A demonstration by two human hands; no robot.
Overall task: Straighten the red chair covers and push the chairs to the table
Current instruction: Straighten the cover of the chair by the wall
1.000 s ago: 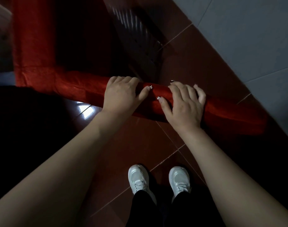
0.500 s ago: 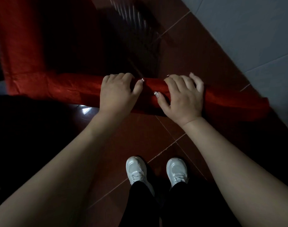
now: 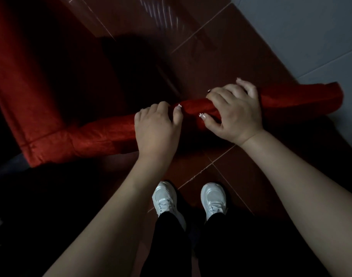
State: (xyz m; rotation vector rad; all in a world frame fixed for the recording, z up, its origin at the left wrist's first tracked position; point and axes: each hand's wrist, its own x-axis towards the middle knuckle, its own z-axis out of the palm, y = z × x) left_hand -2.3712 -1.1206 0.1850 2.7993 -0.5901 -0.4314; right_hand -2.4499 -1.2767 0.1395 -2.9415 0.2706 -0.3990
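Note:
A chair in a red cover (image 3: 103,134) stands right in front of me, seen from above. Its padded top edge runs from lower left up to the right, ending at a corner (image 3: 319,98). My left hand (image 3: 157,130) lies over the middle of that top edge, fingers curled over the far side. My right hand (image 3: 235,110) grips the same edge just to the right, thumb on the near side. Red cloth (image 3: 21,76) falls away on the left; whether it is the chair's side or a tablecloth is unclear. The seat below is in deep shadow.
Glossy dark red floor tiles (image 3: 227,56) spread beyond and under the chair. A pale tiled wall (image 3: 311,33) rises at the upper right, close to the chair's right corner. My white shoes (image 3: 165,198) and black trousers stand just behind the chair. The lower left is black shadow.
The chair's top edge now slants up to the right and sits farther right in view. Both hands stayed on it, shifting right, the right hand higher than the left.

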